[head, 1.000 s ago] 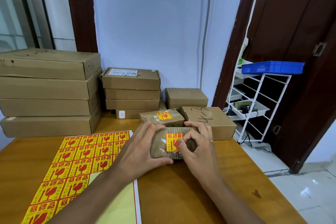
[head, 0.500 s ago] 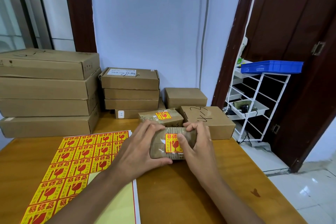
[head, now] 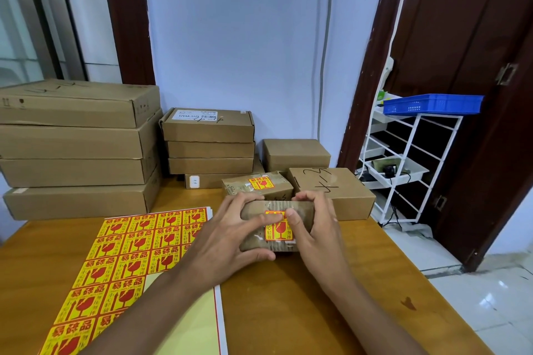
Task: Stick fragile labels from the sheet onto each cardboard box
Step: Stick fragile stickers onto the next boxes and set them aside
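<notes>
A small taped cardboard box [head: 300, 209] stands on the wooden table [head: 288, 311], tilted toward me, with a yellow-and-red fragile label [head: 278, 232] on its front face. My left hand [head: 227, 236] grips its left side. My right hand [head: 314, 228] holds its right side, thumb pressed on the label's upper right corner. The label sheet [head: 127, 262] lies flat to the left, partly under my left forearm. Just behind stands another small box [head: 256, 187] that carries a label on top.
Large flat boxes [head: 78, 147] are stacked at the back left, thinner boxes [head: 209, 147] in the middle, two brown boxes [head: 331, 190] at the right. A white wire rack [head: 409, 164] with a blue tray [head: 432, 104] stands off the table's right edge by a dark door.
Both hands stay on the small box. My right thumb has slid across the label from its right edge to its upper corner, and the left fingers have spread along the box front.
</notes>
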